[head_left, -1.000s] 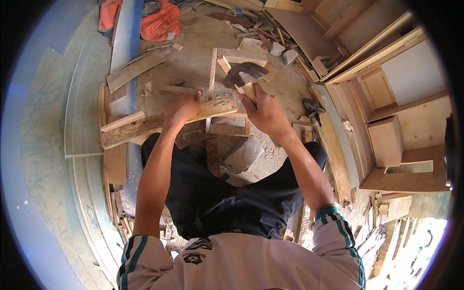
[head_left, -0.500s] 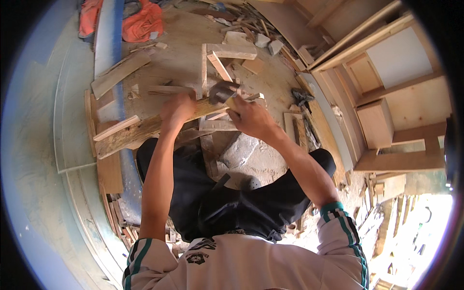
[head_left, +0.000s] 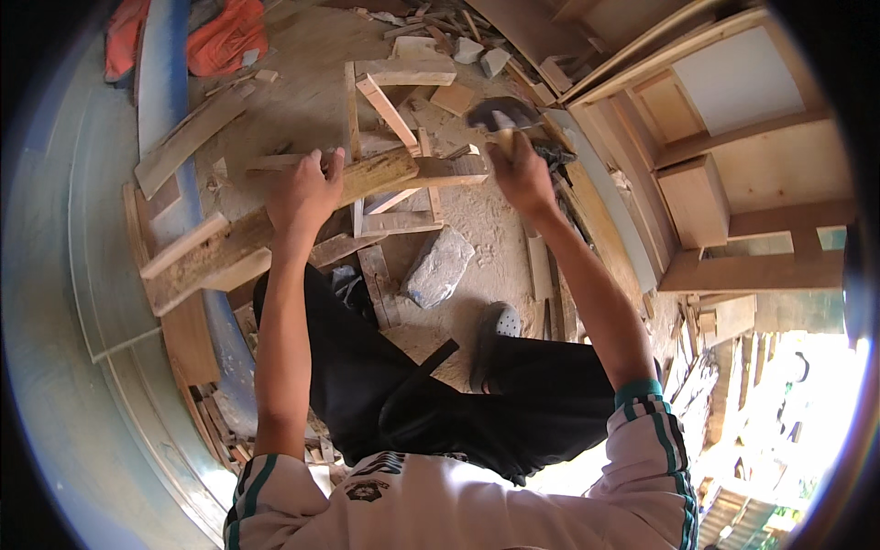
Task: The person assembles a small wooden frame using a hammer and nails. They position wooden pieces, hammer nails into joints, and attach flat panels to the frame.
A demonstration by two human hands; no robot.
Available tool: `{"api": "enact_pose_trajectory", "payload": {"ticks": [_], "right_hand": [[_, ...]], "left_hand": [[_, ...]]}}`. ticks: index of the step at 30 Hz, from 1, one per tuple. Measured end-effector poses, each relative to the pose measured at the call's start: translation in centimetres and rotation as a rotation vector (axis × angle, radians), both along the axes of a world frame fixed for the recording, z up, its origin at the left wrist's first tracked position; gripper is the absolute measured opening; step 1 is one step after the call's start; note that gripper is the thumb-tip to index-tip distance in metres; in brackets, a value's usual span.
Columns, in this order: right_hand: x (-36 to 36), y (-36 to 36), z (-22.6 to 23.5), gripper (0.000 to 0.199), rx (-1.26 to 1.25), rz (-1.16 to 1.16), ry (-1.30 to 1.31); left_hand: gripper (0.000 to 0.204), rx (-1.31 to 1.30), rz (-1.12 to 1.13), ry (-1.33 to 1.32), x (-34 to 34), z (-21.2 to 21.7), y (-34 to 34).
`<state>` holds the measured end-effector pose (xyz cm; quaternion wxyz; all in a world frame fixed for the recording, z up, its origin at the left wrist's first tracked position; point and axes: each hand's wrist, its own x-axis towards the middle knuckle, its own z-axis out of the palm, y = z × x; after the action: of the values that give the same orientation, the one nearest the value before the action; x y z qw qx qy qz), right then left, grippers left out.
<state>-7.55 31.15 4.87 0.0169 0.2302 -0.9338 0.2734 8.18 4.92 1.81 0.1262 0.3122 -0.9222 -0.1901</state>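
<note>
My right hand (head_left: 526,183) is closed round the handle of a hammer (head_left: 502,114), its dark head raised to the right of a long rough plank (head_left: 234,240). My left hand (head_left: 305,191) grips the plank, fingers curled over it. The plank slants from lower left to upper right, its yellowish end reaching over a small frame of pale wooden strips (head_left: 386,112) on the floor. A short light strip (head_left: 186,246) lies along the plank's left part. Whether any nail is there is too small to tell.
A whitish stone block (head_left: 440,268) lies before my legs, near my grey clog (head_left: 501,321). Wooden cabinet frames (head_left: 697,197) stand at the right. Scrap wood lies at the back, orange cloth (head_left: 226,38) at the far left, and a glass-like sheet (head_left: 101,229) along the left.
My right hand has lifted the hammer off the plank, up and to the right. My left hand keeps its hold, my knees have shifted, and the whole view has moved slightly.
</note>
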Motion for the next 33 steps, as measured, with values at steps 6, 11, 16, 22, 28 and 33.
{"api": "enact_pose_trajectory", "payload": {"ticks": [6,11,16,22,28,33], "right_hand": [[-10.6,10.1,-13.7,0.049,0.446,-0.158,-0.398],[-8.7,13.4,-20.9,0.038,0.808,0.035,-0.379],[-13.0,15.8,-26.3,0.032,0.902,0.233,-0.571],[-15.5,11.7,-28.9,0.039,1.495,0.344,-0.868],[-20.3,4.3,-23.2,0.044,0.352,-0.08,-0.426],[-17.1,-4.2,-11.2,0.062,-0.37,0.167,-0.905]], "left_hand": [[0.025,-0.211,0.214,0.557,0.0,-2.4,-0.6],[0.036,-0.363,0.461,0.445,1.1,-3.1,-0.1],[0.089,-0.658,0.864,0.845,-0.2,-5.9,1.0],[0.082,0.264,1.183,1.219,-1.2,-8.5,-1.2],[0.049,1.057,1.055,1.63,-2.8,-5.0,-0.5],[0.045,1.008,0.886,1.648,-2.9,-4.6,5.6]]}}
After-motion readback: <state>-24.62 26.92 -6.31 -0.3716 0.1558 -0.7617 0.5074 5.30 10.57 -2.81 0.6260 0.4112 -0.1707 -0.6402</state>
